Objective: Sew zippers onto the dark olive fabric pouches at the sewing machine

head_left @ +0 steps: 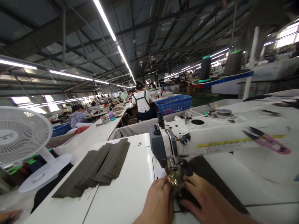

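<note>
A white sewing machine (210, 137) stands across the table, its needle area low in the middle of the view. A dark olive fabric piece (215, 180) lies under the presser foot and stretches to the right. Just left of the foot, my left hand (160, 197) has its fingers pressed together at the fabric's edge; the fingertips are partly hidden. On the right of the foot my right hand (203, 194) rests on the fabric, thumb and fingers spread apart. Several dark olive pieces (100, 165) lie overlapped in a stack to the left.
A white fan (23, 137) stands at the left. Pink-handled snips (268, 141) rest on the machine arm. Thread cones (205, 69) stand at the upper right. Beyond are a blue crate (174, 104) and a seated person in a white shirt (141, 101).
</note>
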### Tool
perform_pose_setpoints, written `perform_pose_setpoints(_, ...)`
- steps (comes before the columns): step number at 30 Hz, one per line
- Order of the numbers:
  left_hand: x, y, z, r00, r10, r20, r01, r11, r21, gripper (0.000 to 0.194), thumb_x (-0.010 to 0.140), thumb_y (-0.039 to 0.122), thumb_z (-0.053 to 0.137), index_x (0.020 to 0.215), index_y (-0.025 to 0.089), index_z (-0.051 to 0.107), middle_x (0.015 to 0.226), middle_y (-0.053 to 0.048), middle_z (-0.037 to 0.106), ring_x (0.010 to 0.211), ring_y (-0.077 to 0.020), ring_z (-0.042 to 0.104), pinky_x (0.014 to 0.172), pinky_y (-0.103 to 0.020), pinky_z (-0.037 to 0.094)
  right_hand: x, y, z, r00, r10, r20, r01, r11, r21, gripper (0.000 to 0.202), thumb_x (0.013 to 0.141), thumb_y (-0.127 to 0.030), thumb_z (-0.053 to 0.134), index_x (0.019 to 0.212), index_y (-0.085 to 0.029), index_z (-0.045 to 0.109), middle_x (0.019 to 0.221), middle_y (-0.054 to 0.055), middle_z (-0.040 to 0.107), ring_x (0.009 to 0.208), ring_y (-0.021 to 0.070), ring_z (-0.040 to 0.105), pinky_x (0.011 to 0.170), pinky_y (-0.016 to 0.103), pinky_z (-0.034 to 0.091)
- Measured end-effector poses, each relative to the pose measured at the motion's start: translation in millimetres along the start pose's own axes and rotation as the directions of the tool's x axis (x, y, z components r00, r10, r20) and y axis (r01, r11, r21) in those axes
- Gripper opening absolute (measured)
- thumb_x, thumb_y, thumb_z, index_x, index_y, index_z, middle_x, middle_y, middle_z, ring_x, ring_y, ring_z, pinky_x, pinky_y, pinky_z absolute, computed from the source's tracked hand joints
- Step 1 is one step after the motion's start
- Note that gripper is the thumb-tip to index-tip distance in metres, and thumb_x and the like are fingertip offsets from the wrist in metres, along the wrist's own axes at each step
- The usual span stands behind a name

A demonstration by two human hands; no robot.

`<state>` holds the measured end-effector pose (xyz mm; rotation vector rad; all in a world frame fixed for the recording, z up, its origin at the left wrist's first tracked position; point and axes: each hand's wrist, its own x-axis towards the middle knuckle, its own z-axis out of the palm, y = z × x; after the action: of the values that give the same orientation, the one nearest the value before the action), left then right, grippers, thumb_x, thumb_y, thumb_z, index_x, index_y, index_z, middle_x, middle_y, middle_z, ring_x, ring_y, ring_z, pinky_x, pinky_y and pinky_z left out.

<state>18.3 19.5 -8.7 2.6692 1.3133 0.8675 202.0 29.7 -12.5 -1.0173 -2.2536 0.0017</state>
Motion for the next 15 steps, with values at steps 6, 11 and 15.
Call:
perform_pose_setpoints(6, -2.8, 10.3, 2.7, 0.991, -0.134, -0.018, 0.135, 0.99, 0.05, 0.023, 0.062, 0.006, 0.057, 0.083, 0.017, 0.06, 0.088, -0.007, 0.061, 0.082, -0.0238, 0.054, 0.075, -0.04, 0.048, 28.3, 1.2, -9.4, 0.951, 0.072, 0.301, -0.109, 0.988, 0.11, 0.022, 0.081, -0.008, 0.043, 0.075, -0.018, 0.061, 0.073, 0.004, 0.067, 0.069, 0.0178, 0.064, 0.061, 0.025, 0.045)
perform_pose_setpoints(11, -4.0, 7.7, 6.9, 0.997, 0.045, -0.068, -0.038, 0.994, 0.107, 0.019, 0.068, 0.007, 0.056, 0.085, 0.016, 0.059, 0.085, -0.007, 0.062, 0.077, -0.0207, 0.055, 0.068, -0.035, 0.045, 29.2, 16.5, -3.2, 0.961, 0.148, 0.233, -0.178, 0.978, 0.11, 0.019, 0.076, -0.009, 0.043, 0.073, -0.018, 0.06, 0.077, 0.004, 0.067, 0.071, 0.0164, 0.063, 0.061, 0.023, 0.045)
perform_pose_setpoints(15, -1.9, 6.4, 7.1, 0.978, 0.185, -0.099, -0.172, 0.977, 0.122, 0.013, 0.082, 0.012, 0.05, 0.089, 0.017, 0.06, 0.09, -0.005, 0.064, 0.079, -0.0168, 0.057, 0.069, -0.032, 0.043, 25.6, 28.5, 11.8, 0.955, 0.224, 0.195, -0.234, 0.972, 0.029, 0.019, 0.075, -0.011, 0.042, 0.07, -0.018, 0.059, 0.072, 0.005, 0.066, 0.067, 0.0172, 0.062, 0.06, 0.025, 0.045)
